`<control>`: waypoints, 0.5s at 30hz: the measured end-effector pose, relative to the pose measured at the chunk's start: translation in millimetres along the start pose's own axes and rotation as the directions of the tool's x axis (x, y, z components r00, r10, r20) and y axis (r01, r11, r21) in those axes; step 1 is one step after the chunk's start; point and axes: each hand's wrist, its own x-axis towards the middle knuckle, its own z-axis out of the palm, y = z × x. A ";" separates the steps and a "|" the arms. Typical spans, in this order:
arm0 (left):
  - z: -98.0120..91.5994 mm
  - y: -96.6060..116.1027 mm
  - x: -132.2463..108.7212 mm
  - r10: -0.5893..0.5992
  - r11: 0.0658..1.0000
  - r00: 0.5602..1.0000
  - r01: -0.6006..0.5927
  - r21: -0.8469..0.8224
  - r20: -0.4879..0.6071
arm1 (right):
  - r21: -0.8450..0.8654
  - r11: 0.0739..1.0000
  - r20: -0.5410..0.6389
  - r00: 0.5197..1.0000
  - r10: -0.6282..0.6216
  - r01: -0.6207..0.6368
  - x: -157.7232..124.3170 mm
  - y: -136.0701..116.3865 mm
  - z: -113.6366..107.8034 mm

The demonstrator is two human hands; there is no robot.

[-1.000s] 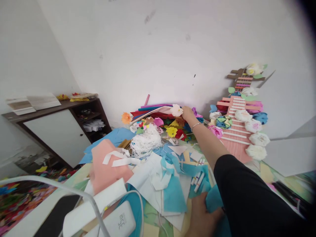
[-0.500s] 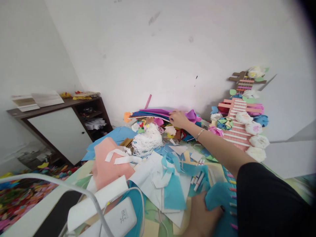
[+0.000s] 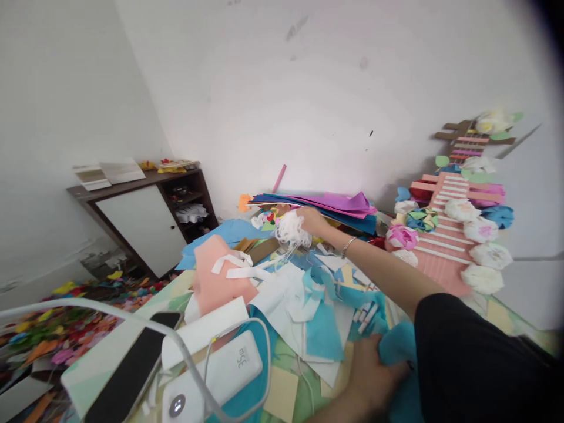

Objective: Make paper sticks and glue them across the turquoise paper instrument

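Note:
My right hand (image 3: 314,223) reaches to the back of the table, its fingers closed on a tangled bundle of white string (image 3: 292,231). The bundle is bunched up, with loose strands trailing down to the papers. Just behind it lies a stack of purple and blue paper sheets (image 3: 339,204). Low in the view, my left hand (image 3: 372,373) grips a teal craft piece (image 3: 399,343) by its edge; my black sleeve hides much of that piece. Small white rolled pieces (image 3: 366,317) and teal paper scraps (image 3: 324,335) lie beside the left hand.
A pink guitar-shaped craft with paper flowers (image 3: 445,235) leans at the right. Pink paper (image 3: 220,276), a white power bank (image 3: 233,364) with a cable, and a phone (image 3: 136,364) lie on the left. A cabinet (image 3: 136,217) stands beyond, near colourful scraps (image 3: 88,311) on the floor.
My right hand has moved from the purple and blue sheets down to the white string and has gathered it up. The view has swung left. My left hand still grips the teal piece.

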 end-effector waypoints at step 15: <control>2.4 5.0 -1.7 0.059 0.998 0.998 -0.059 0.011 -0.015 | -0.224 0.912 0.149 0.937 -0.316 0.344 -27.9 -83.3 -9.7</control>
